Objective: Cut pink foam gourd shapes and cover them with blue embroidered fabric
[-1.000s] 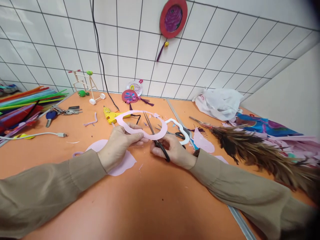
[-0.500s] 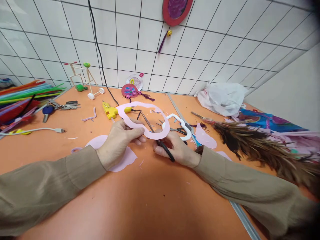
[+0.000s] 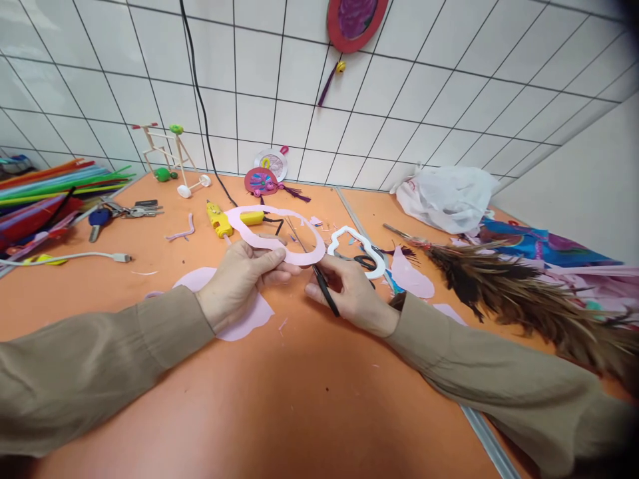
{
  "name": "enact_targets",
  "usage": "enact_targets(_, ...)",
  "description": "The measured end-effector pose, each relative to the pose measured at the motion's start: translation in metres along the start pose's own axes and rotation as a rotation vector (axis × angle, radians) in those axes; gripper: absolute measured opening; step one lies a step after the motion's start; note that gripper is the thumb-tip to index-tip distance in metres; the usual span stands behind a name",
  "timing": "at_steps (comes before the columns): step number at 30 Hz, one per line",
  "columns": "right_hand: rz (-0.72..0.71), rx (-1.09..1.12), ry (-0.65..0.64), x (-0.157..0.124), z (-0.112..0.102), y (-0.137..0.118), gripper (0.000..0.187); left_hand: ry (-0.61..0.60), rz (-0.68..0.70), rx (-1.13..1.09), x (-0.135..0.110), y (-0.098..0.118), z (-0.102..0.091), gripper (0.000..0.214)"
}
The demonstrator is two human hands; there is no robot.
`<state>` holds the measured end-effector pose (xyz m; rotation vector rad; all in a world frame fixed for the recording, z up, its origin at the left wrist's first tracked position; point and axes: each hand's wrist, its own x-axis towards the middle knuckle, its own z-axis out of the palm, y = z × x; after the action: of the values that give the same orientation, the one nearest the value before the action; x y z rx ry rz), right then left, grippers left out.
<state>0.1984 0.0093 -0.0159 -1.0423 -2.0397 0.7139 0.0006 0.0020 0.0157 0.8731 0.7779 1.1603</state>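
My left hand point(image 3: 249, 276) pinches the near edge of a pink ring-shaped cutout point(image 3: 312, 247), thumb on top, holding it above the table. In my right hand point(image 3: 352, 289) is a pair of scissors point(image 3: 326, 291) with black handles; the slim blades point away through the ring's opening, partly behind it. The right fingertips are close to the ring's right edge; whether they touch it I cannot tell. Beneath my left wrist lies a pink sheet point(image 3: 249, 316). A white wavy-edged frame point(image 3: 378, 266) rests just beyond my right hand, beside a second pair of black-handled scissors point(image 3: 367, 262).
A yellow glue gun point(image 3: 218, 219) lies behind the ring. Left are keys point(image 3: 130, 211), a white cable point(image 3: 90, 256) and coloured sticks point(image 3: 54, 183). On the right are a pink scrap point(image 3: 410, 274), brown feathers point(image 3: 499, 286) and a white plastic bag point(image 3: 444, 196).
The pink ring has shifted slightly left and tilted flatter. The scissors have turned a little in my right hand, showing more of the handle. Both hands keep their hold.
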Motion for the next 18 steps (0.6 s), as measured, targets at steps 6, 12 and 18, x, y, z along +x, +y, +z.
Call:
enact_targets(6,0.013,0.134,-0.085,-0.002,0.0,0.0,0.043,0.007,0.069,0.137,0.003,-0.002,-0.004,0.007)
enact_targets(12,0.012,0.097,-0.132,-0.003,-0.001,-0.006,0.037,0.056,0.147,0.25,-0.004,0.004,0.003,0.005)
enact_targets(18,-0.022,-0.01,-0.135,-0.003,0.0,-0.014,0.031,0.052,0.15,0.261,-0.007,0.005,0.007,0.006)
